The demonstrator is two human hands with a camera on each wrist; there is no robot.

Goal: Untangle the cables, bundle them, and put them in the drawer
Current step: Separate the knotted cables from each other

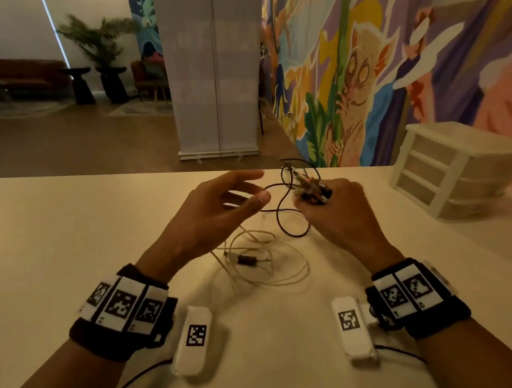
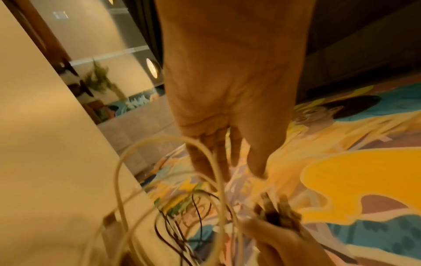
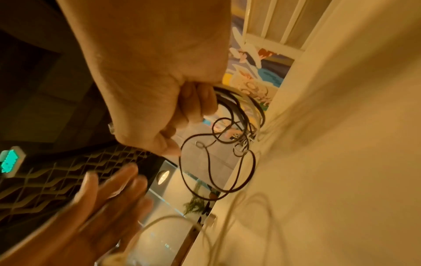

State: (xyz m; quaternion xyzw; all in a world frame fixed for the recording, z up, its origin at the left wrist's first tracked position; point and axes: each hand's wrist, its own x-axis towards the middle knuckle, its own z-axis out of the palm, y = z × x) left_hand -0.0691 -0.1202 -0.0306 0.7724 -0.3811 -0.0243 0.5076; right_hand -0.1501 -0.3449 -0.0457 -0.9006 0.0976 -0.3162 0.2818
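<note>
My right hand (image 1: pixel 313 195) grips a coiled bunch of the black cable (image 1: pixel 281 219) with its connectors, held just above the white table (image 1: pixel 68 239). Loose black loops hang from my fist (image 3: pixel 182 111) down to the tabletop. My left hand (image 1: pixel 257 186) hovers just left of it, fingers straight and spread, holding nothing; a black strand runs past its thumb. The white cable (image 1: pixel 285 271) lies in loose loops on the table between my wrists, with a small dark piece (image 1: pixel 247 260) on it. In the left wrist view the white cable (image 2: pixel 216 171) arcs in front of my straight fingers (image 2: pixel 232 162).
A white drawer unit (image 1: pixel 449 172) with its drawers closed stands on the table at the far right. Two white tagged blocks (image 1: pixel 195 339) (image 1: pixel 351 327) lie near the front edge by my wrists. The table's far edge runs just past the cables.
</note>
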